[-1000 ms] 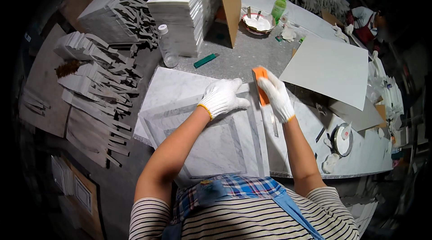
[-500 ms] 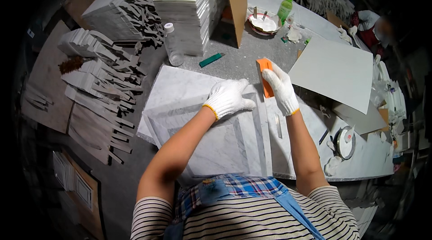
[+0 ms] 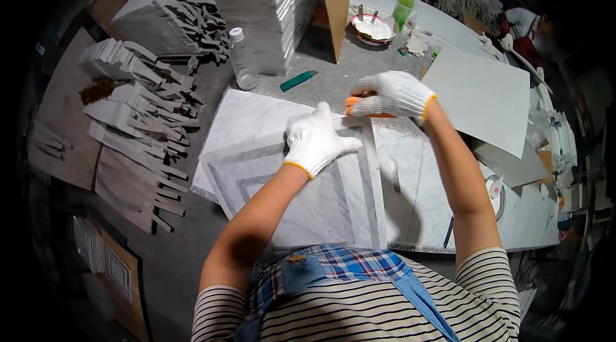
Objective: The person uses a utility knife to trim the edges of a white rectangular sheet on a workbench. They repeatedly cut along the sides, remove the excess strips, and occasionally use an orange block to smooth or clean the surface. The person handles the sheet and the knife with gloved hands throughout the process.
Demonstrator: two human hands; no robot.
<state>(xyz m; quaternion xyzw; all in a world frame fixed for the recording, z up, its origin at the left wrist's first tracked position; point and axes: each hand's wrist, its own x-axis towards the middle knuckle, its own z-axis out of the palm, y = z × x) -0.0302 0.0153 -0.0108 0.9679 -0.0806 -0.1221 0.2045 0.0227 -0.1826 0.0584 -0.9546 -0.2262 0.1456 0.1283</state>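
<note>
A white marble-patterned panel with grey inlaid frame lines lies at an angle in front of me, over another pale marbled sheet. My left hand, in a white knitted glove with a yellow cuff, presses on the panel near its far edge, thumb spread. My right hand, gloved the same way, is closed round an orange block-shaped hand tool at the panel's far right corner. The glove covers most of the tool. Whether its underside touches the panel edge, I cannot tell.
A green-handled cutter and a clear bottle stand beyond the panel, before stacked slabs. Farther right are a bowl, a green bottle and a grey board. Cut strips pile up at left.
My right hand has turned the orange tool from upright to sideways and brought it left over the far corner. My left hand has shifted slightly left, its thumb still spread.
</note>
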